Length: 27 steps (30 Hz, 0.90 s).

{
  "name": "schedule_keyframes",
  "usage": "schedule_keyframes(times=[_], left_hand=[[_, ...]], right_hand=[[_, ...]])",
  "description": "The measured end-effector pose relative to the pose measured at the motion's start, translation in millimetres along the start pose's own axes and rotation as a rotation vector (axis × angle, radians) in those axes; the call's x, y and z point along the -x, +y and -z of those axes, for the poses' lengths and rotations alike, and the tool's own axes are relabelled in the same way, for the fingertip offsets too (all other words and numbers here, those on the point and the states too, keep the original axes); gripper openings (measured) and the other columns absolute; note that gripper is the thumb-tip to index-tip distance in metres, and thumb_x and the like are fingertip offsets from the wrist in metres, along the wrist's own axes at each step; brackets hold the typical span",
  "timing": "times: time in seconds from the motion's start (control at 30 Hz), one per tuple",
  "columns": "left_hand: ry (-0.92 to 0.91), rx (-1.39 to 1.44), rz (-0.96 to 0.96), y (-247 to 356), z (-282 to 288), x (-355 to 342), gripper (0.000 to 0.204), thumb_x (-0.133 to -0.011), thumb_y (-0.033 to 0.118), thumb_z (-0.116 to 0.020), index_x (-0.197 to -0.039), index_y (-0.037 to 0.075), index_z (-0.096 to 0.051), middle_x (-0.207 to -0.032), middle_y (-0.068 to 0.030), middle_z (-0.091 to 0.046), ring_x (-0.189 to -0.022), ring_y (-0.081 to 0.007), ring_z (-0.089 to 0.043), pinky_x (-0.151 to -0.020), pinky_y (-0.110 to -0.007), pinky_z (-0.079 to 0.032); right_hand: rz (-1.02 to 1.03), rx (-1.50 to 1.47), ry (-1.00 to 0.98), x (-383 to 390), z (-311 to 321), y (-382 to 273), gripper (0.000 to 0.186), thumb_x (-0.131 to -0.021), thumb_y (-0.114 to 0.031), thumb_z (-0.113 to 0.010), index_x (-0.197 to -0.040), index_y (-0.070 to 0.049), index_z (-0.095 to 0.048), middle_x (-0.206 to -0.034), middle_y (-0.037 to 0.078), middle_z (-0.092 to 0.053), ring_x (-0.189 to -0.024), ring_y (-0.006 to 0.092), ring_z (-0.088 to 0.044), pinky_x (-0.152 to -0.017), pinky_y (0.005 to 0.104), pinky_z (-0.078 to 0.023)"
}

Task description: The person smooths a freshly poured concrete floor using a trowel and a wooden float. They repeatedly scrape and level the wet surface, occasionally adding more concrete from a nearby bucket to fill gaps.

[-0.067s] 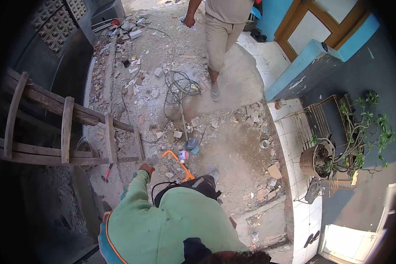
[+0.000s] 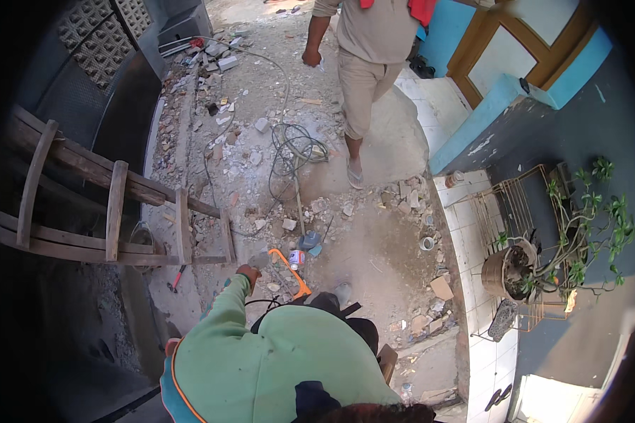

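From the green sleeve on the left, my left hand (image 2: 248, 273) reaches low over the rubble, fingers wrapped around a handle. A small grey flat blade, apparently of a trowel (image 2: 259, 261), sticks out beyond it. Right of the hand lies an orange-framed hacksaw (image 2: 291, 273). A white can (image 2: 297, 259) with a coloured label stands behind the saw, near a blue-grey object (image 2: 308, 242) I cannot identify. Below and left of the hand, a red-handled hammer (image 2: 176, 280) rests on the ground. My right hand is out of sight, hidden behind my torso or outside the picture.
A wooden ladder (image 2: 118, 210) stretches in from the left, with a bucket (image 2: 142, 243) beside it. Ahead are a coiled hose (image 2: 298, 151), broken masonry and a co-worker (image 2: 367, 77) in beige. A potted plant (image 2: 508, 268) and wire rack flank the right wall.
The view has tilted slightly, so the ground and the co-worker sit lower in the picture. My left hand has moved slightly to the right, still gripping the trowel.
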<state>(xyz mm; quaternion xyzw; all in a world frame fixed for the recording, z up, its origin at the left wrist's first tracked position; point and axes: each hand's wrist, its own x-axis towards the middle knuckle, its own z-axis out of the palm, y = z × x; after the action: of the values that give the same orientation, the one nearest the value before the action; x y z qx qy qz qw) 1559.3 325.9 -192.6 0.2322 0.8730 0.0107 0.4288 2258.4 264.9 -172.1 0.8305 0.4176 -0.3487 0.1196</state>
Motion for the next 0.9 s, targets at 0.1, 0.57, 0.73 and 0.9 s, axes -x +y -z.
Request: schedule_keyframes(times=[0.1,0.57,0.73,0.9], left_hand=[[0.055,0.121,-0.157,59.2,-11.8,7.7,0.058,-0.077,0.041,-0.078,-0.112,-0.005,-0.07,-0.115,-0.0274,-0.07,-0.107,-0.04,-0.068,-0.093,-0.046,-0.052],[0.21,0.502,0.101,43.2,-112.2,118.4,0.056,-0.072,0.039,-0.08,-0.107,-0.004,-0.071,-0.106,-0.0273,-0.071,-0.1,-0.0407,-0.069,-0.09,-0.046,-0.053],[0.124,0.353,0.268,-16.9,-170.9,117.7,0.052,-0.078,0.042,-0.077,-0.113,0.003,-0.074,-0.11,-0.0277,-0.07,-0.107,-0.0415,-0.067,-0.095,-0.046,-0.052],[-0.003,0.172,0.213,-120.5,-225.7,94.7,0.034,-0.093,0.043,-0.06,-0.116,0.025,-0.078,-0.116,-0.0266,-0.069,-0.114,-0.0398,-0.065,-0.101,-0.048,-0.049]], right_hand=[[0.07,0.1,-0.012,-58.6,55.5,-13.1,0.039,-0.086,-0.039,-0.071,-0.107,-0.006,-0.076,-0.105,0.019,-0.075,-0.102,0.0357,-0.072,-0.083,0.0475,-0.058],[0.58,0.619,-0.148,-236.2,169.7,-206.0,0.033,-0.085,-0.034,-0.074,-0.107,-0.01,-0.078,-0.107,0.015,-0.076,-0.103,0.0333,-0.072,-0.082,0.0463,-0.059],[0.76,0.929,-0.19,-244.8,173.6,-333.7,0.031,-0.084,-0.032,-0.074,-0.107,-0.011,-0.079,-0.109,0.013,-0.076,-0.104,0.0325,-0.072,-0.082,0.0459,-0.059],[1.212,1.755,-0.233,-217.7,163.0,-533.5,0.03,-0.084,-0.03,-0.075,-0.107,-0.012,-0.08,-0.11,0.012,-0.077,-0.104,0.0317,-0.072,-0.082,0.0454,-0.059]])
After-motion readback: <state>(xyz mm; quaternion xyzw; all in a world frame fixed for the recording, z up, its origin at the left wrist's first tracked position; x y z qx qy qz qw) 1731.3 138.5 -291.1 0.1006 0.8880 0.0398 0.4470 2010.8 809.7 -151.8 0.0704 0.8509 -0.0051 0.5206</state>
